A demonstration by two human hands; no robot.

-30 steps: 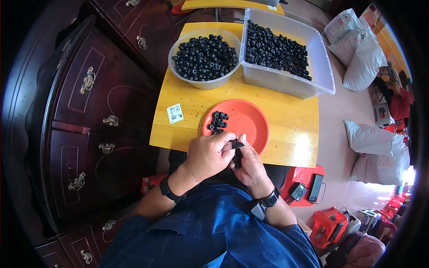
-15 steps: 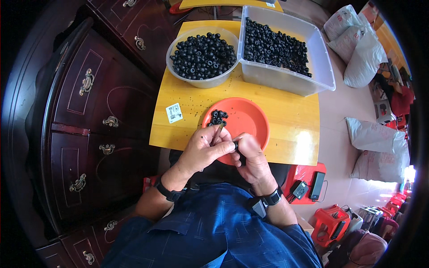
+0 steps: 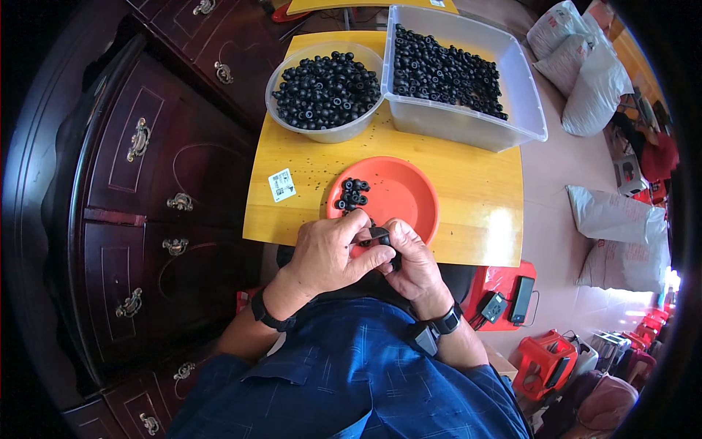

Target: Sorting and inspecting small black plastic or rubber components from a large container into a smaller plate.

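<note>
Two bare hands meet over the near edge of a red bowl (image 3: 406, 194) on a yellow table (image 3: 475, 212), with a small black piece (image 3: 379, 233) between their fingertips. The right hand (image 3: 414, 265) pinches the piece, its thumb pressed along the side, while more black shows lower down, against the curled fingers. The left hand (image 3: 330, 251) meets the piece from the other side, its index finger above and thumb below; whether those two fingers clamp it cannot be told, as the contact is partly hidden.

Just beyond the left knuckles, a cluster of hollow black beads (image 3: 354, 192) sits inside the bowl against its left wall, near the grip but apart from it. Farther back, a round clear tub (image 3: 329, 135) heaped with similar beads stands right beside a rectangular clear bin (image 3: 457, 129), whose own beads lie toward its far left side. A white label (image 3: 281, 185) lies left of the bowl, among dark specks scattered over the wood. A dark red cabinet (image 3: 157, 190) lines the left; white sacks (image 3: 596, 88) rest on the floor at right, well apart from the hands.
</note>
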